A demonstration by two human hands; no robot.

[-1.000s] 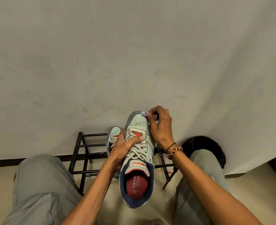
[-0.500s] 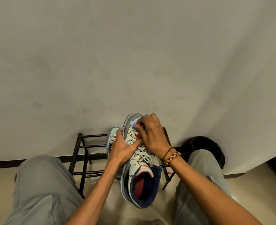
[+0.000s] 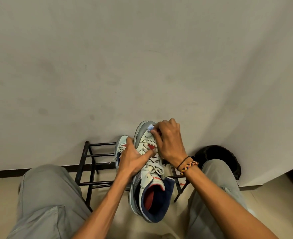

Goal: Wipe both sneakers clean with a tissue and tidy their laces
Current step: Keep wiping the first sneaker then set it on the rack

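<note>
Head view, biggest stuff first:
Rack: black metal shoe rack [image 3: 90, 163] sat behind both hands.
Held sneaker: white-grey sneaker [image 3: 147, 171] was tilted, left hand [image 3: 133, 161] wrapped round its side, thumb over the laces [image 3: 155, 167].
Second sneaker: other sneaker [image 3: 120, 145] was just beyond the left fingers.
Tissue: right hand [image 3: 168, 142] curled, fingertips pinching a blue-white tissue [image 3: 150, 127] against the toe.

Second sneaker [image 3: 120, 145] mostly behind left hand [image 3: 133, 158]; tissue [image 3: 150, 127] largely under right-hand fingers [image 3: 159, 130].
</note>
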